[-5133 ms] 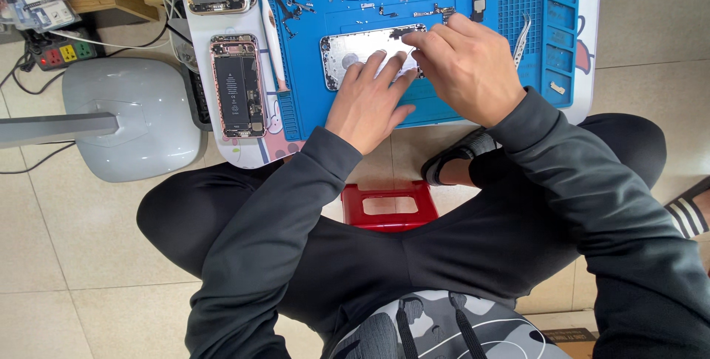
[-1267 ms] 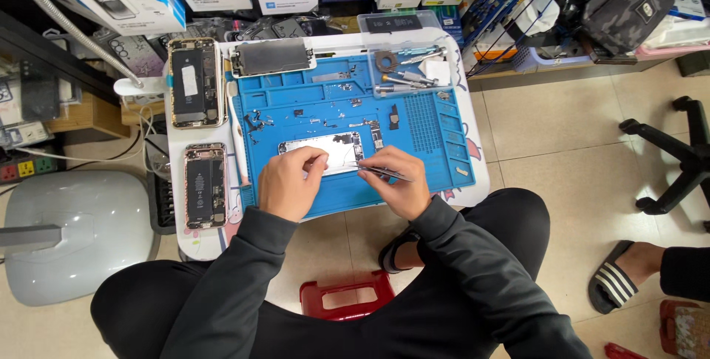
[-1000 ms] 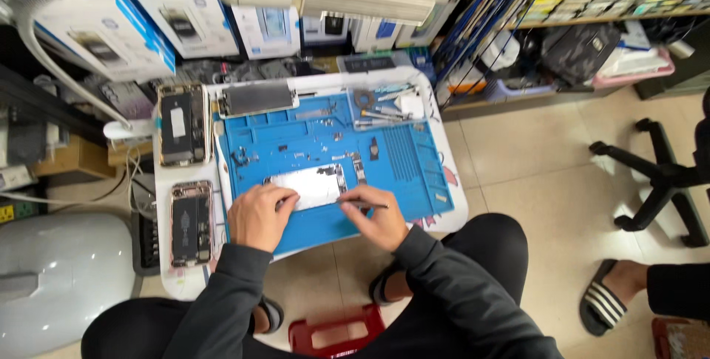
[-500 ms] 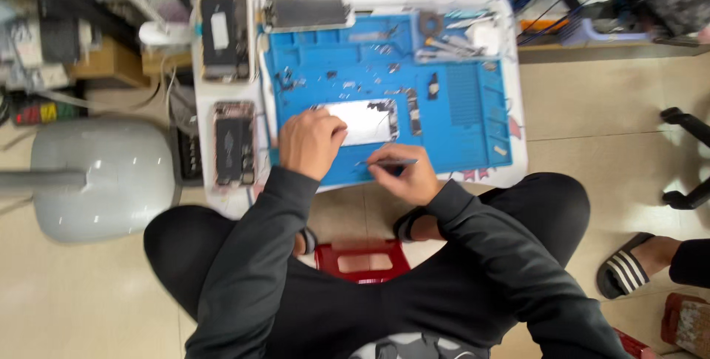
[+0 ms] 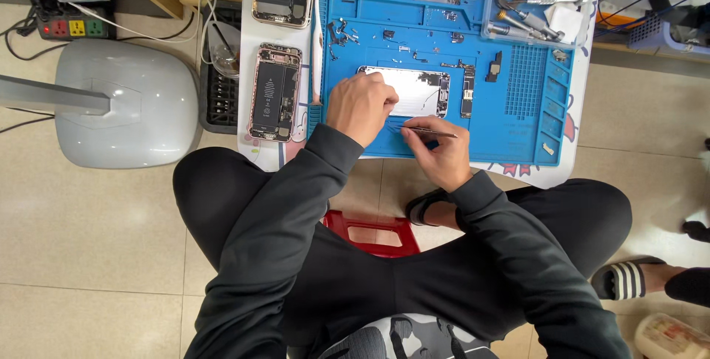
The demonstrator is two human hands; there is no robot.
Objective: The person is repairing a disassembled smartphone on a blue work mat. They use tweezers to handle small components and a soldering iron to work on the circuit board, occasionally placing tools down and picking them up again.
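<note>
The left hand (image 5: 361, 106) is pressing the opened phone (image 5: 411, 91) flat on the blue mat (image 5: 518, 107); the right hand (image 5: 438, 153), just below the phone, is pinching tweezers (image 5: 430, 132). Keeping the phone pinned steadies fine work.

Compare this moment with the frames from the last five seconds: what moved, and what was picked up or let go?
The right hand came off the phone housing, drew back to the near edge of the blue repair mat and took up tweezers, which it holds now. The left hand stayed on the housing's left end. The two opened phones left of the mat kept their places.
</note>
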